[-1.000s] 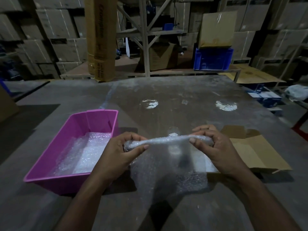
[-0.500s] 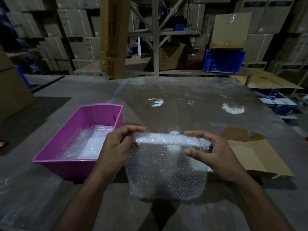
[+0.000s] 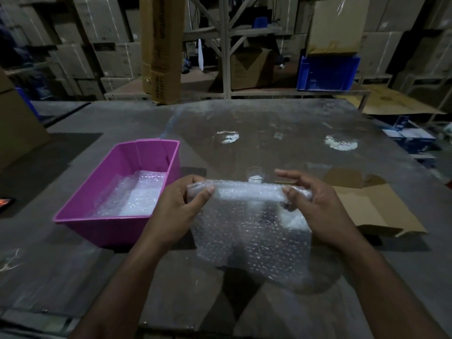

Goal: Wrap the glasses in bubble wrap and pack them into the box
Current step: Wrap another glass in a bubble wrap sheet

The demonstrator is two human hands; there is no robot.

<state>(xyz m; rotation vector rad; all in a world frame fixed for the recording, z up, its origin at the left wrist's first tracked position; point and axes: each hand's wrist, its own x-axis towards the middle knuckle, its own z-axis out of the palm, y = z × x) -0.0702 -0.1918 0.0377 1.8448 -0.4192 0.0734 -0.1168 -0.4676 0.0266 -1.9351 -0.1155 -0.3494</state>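
The bubble wrap (image 3: 249, 223) is held up above the worktop (image 3: 269, 133) in front of the person, its top edge rolled into a tube that runs from hand to hand while the rest of the sheet hangs loose beneath. The left hand (image 3: 178, 211) pinches the left end of the roll, thumb in front and fingers curled behind it. The right hand (image 3: 315, 206) holds the right end, thumb pressed on the roll, fingers curled over the top. So each grip is closed on the wrap. Whether a glass already sits inside the roll cannot be told; the tube looks slim and the film hides its core.

This reads as the wrapping step, early on. The next move likely calls for more turns of the roll, or for laying the sheet down by a glass, with both ends kept even so the tube does not skew.

One clear glass (image 3: 255, 175) stands upright on the worktop just behind the roll, unwrapped. One pink tub (image 3: 122, 223) sits to the left, lined with more bubble film (image 3: 137, 192). One opened cardboard box (image 3: 376, 211) lies flat at the right, near the right hand. Count: two hands, one held sheet, one visible glass, one tub, one box.
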